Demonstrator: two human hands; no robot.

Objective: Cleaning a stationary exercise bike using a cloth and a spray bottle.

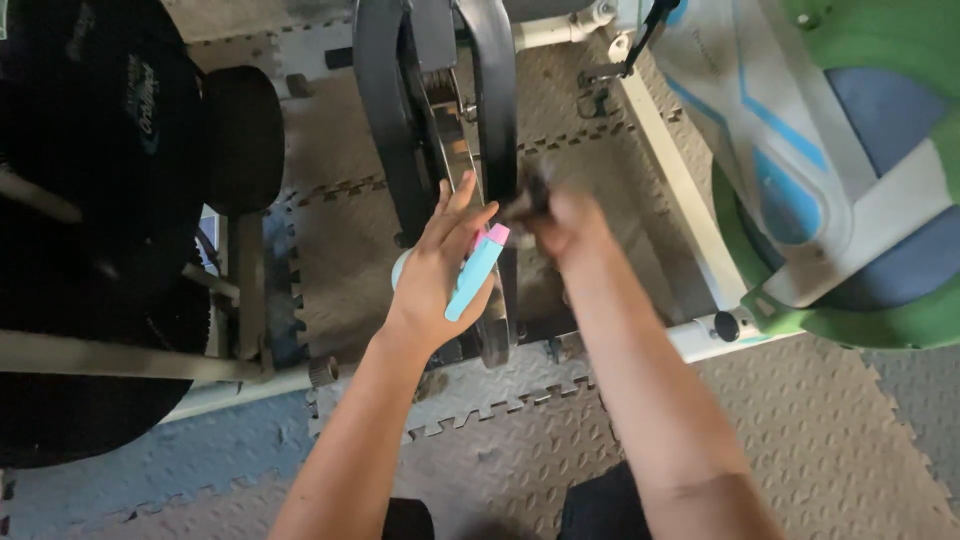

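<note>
Your left hand point(435, 275) holds a light blue tube with a pink cap point(474, 272), pinned against the palm by the thumb while the other fingers stretch out loosely toward the black upright frame point(385, 120) of the exercise machine. The tube lies slanted, pink end up, right in front of the shiny metal bar point(462, 150) that runs down between the two black uprights.

Your right hand point(565, 222) is closed around something small and dark point(528, 200) at the edge of that same upright (it is too blurred to say what, or just how tightly the fingers grip it). Both hands are close together, nearly touching, at the middle of the frame.

As for progress, judging from this view alone: the tube is in hand and brought up to the machine, with its pink cap seemingly on, and nothing from it appears to be on the metal bar. So the work at the frame looks to be at an early stage, with the main part undone.

Around you lie grey interlocking floor mats point(800, 450), black weight plates point(100, 200) to the left, a white base rail point(690, 215) and a green and white padded seat point(860, 170) to the right.
</note>
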